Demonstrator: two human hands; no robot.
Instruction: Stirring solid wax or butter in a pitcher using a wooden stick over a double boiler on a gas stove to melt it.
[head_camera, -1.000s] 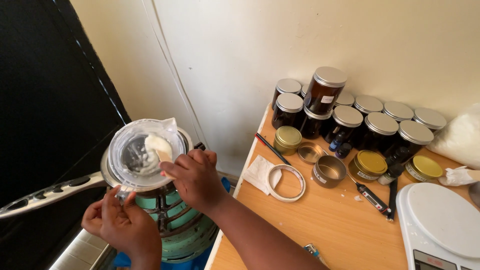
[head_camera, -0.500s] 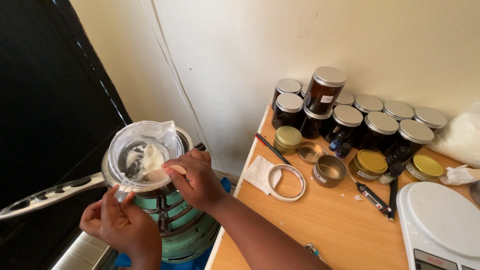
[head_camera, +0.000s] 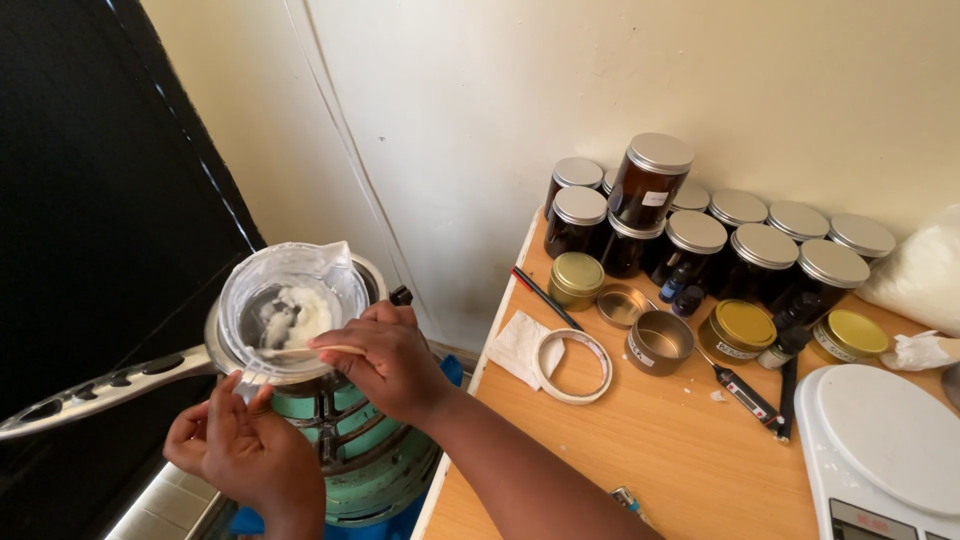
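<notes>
Clear glass beaker (head_camera: 292, 310): seated in a long-handled metal pan (head_camera: 90, 392) atop a green stove (head_camera: 365, 455), at nine o'clock from the wooden surface (head_camera: 660, 450). Held a white, soft-looking lump, seemingly wax or butter.

Right hand (head_camera: 392, 362): fingers clamped on a pale wooden stick (head_camera: 300, 350), tip over the beaker's rim.

Left hand (head_camera: 245, 455): at six o'clock from the beaker, fingertips touching its lower wall; fingers loosely curled, not gripping.

Handling, judged: glass stiff, smooth, breakable, probably hot over the stove; best taken at the upper rim, or moved by the pan's handle.

At three o'clock, on the surface: dark jars with silver lids (head_camera: 760, 250), gold tins (head_camera: 740, 325), tape ring (head_camera: 572, 365), white scale (head_camera: 890, 445).
</notes>
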